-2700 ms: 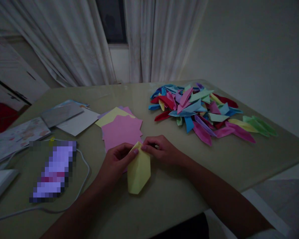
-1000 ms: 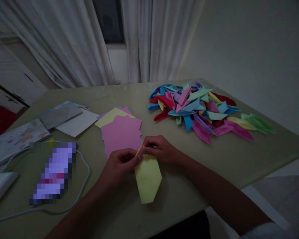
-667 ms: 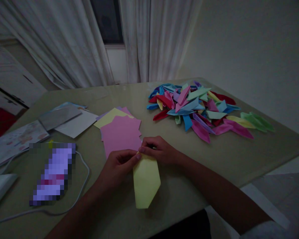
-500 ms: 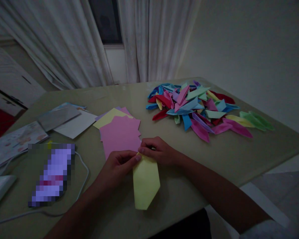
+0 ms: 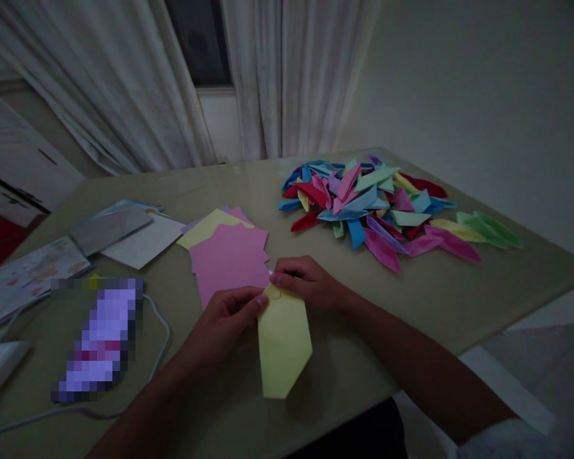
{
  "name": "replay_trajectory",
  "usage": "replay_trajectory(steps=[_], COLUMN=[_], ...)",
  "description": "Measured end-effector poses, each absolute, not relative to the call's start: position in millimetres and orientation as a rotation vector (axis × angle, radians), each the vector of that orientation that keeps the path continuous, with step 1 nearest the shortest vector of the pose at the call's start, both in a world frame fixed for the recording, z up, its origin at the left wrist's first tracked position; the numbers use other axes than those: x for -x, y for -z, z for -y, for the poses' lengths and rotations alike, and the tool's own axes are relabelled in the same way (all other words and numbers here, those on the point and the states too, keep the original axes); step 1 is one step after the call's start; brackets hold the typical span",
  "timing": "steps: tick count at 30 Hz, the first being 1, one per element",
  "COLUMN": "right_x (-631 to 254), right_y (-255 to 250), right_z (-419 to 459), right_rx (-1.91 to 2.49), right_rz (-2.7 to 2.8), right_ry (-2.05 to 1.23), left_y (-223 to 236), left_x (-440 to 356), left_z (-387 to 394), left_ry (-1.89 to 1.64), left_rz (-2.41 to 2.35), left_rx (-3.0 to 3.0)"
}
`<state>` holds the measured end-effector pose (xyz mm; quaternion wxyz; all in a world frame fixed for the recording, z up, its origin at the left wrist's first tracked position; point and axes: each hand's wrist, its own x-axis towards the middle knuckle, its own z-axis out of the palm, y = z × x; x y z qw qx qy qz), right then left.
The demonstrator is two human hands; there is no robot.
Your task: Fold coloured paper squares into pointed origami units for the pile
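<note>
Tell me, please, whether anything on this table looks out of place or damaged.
Nothing looks clearly damaged. The one oddity is the pixelated patch at left, whose coarse blocks hide detail; the paper stack is merely fanned askew.

Table (image 5: 435, 299) with folded coloured papers (image 5: 361, 205)

Your yellow sheet (image 5: 285, 347) looks like smooth, matt paper, and so does the pink stack (image 5: 229, 261) just beyond it to the left. Past the yellow sheet to the right, you have folded pieces (image 5: 358, 203) with the same dull paper look, while the tabletop (image 5: 449, 299) beneath it is smooth with a faint sheen. Well behind the yellow sheet, you face curtains (image 5: 268, 76) of soft, pleated cloth.
</note>
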<state>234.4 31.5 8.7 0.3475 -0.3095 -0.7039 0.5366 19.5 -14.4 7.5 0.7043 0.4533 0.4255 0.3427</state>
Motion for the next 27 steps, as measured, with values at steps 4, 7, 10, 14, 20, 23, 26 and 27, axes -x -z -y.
replay_trajectory(steps=[4, 7, 10, 14, 20, 23, 26, 27], right_x=[-237, -245, -254, -256, -258, -262, -264, -263], right_y=[-6, -5, -4, 0, -4, -5, -5, -5], right_z=[-36, -48, -63, -71, -64, -62, -62, -61], right_rx=[0.863, 0.947, 1.037, 1.075, 1.032, 1.011, 0.952, 0.930], right_rz=[1.708, 1.526, 1.300, 1.222, 1.370, 1.483, 1.615, 1.656], right_ry=[-1.399, -1.262, -1.071, -1.063, -1.229, -1.377, -1.555, -1.610], left_y=[-2, 2, 0, -4, 7, 10, 9, 8], left_x=[-17, -15, -18, -25, -15, -11, -12, -12], left_z=[11, 10, 13, 16, 5, -1, -3, -3], left_ry=[-0.792, -0.816, -0.848, -0.943, -1.255, -1.364, -1.384, -1.386], left_rz=[-0.957, -1.003, -1.038, -1.010, -1.206, -1.230, -1.222, -1.235], left_rx=[-0.976, -0.937, -0.908, -0.912, -0.930, -0.856, -0.802, -0.812])
